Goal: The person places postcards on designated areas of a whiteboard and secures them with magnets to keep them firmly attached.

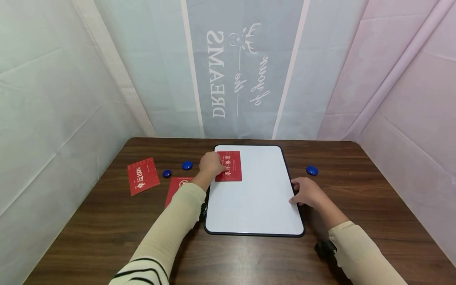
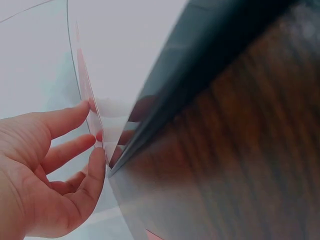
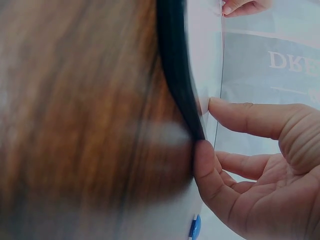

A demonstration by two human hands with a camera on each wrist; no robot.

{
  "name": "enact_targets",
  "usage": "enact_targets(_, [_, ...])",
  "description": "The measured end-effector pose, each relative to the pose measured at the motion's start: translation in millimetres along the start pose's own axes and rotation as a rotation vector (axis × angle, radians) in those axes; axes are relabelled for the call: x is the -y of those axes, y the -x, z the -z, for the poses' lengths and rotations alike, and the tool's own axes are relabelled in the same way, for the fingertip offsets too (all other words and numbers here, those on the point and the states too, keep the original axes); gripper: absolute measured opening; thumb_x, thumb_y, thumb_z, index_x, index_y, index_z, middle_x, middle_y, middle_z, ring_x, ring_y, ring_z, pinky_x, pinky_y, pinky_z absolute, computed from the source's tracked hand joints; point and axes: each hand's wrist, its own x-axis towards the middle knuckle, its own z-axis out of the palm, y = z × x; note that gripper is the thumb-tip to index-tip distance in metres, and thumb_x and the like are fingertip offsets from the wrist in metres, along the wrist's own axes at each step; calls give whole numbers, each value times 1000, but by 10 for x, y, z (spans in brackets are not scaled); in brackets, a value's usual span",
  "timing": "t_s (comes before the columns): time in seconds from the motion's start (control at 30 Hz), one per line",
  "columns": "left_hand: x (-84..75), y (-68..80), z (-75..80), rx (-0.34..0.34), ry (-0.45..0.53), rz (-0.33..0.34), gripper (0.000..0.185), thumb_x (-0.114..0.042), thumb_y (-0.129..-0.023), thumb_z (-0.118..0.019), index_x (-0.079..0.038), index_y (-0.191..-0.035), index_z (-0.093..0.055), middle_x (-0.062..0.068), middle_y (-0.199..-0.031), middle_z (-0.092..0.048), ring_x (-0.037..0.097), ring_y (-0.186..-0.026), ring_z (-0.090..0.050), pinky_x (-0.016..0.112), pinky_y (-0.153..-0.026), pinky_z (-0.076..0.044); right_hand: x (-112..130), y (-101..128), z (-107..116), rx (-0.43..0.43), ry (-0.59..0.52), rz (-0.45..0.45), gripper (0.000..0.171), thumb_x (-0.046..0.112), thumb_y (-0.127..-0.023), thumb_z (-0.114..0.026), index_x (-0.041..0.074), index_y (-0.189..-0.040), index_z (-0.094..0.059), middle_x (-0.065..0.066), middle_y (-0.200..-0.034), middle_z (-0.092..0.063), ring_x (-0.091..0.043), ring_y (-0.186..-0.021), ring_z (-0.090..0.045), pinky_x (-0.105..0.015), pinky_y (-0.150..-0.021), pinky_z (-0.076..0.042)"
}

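A white board [image 1: 256, 198] with a black frame lies flat on the brown table. A red card [image 1: 229, 166] with gold characters lies on its top left corner. My left hand [image 1: 211, 164] rests on the card's left edge, and in the left wrist view its fingertips [image 2: 95, 150] touch the thin red edge of that card [image 2: 90, 107]. My right hand [image 1: 307, 192] rests on the board's right edge; in the right wrist view the thumb [image 3: 205, 160] and a finger press the black frame [image 3: 175, 75].
Two more red cards [image 1: 143, 175] [image 1: 175, 189] lie left of the board. Two blue round magnets [image 1: 187, 165] [image 1: 166, 173] sit beside them, and another magnet [image 1: 312, 170] right of the board. Cloth walls close in the table on three sides.
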Motion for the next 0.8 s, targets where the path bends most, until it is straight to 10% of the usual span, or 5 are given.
enact_targets(0.8, [17,-3,83,27,27,-42,26,-29,-78,-83,-10,-93,-74,7,-96,-65,22,-90,-58,34,-74,-57,27,19,16,6,18,12,75,3,-72,-85,-16,-132,-45,-29,-111,-57,-20,-65,-62,-38,-65,-55])
